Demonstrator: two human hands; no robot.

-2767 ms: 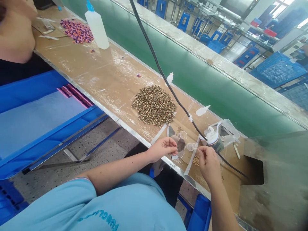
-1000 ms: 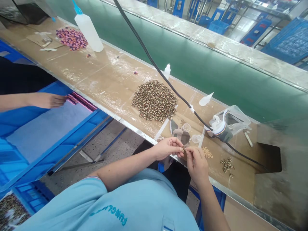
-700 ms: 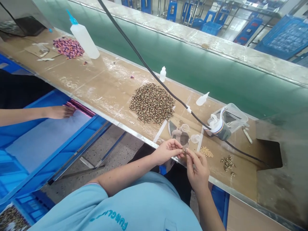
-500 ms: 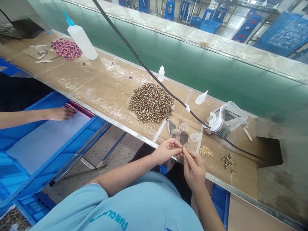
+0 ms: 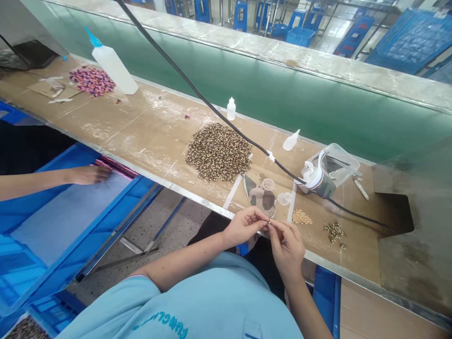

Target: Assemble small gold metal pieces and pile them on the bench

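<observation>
My left hand (image 5: 246, 227) and my right hand (image 5: 287, 240) meet at the table's front edge, fingertips pinched together. Between them is a tiny dark and gold piece (image 5: 269, 221), like those in the big pile; its exact kind is too small to make out. Just beyond my hands lies a clear sheet with dark patches (image 5: 263, 201), with a small round clear cup (image 5: 268, 184) on it. Beside that is another clear cup (image 5: 284, 198). Right of my hands are a patch of small beige beads (image 5: 302, 217) and a little heap of dark and gold pieces (image 5: 334, 231).
A large pile of dark and gold pieces (image 5: 219, 153) lies ahead. Small white bottles (image 5: 231, 109) and a clear plastic box (image 5: 341, 162) stand behind. A black cable (image 5: 183, 77) crosses above. At left, another person's hand (image 5: 88, 175) rests over a blue tray (image 5: 116, 207).
My fingers have shifted slightly around the tiny piece, the right fingers now straighter. The whole view has moved a little. The other person's hand stays at the tray.
</observation>
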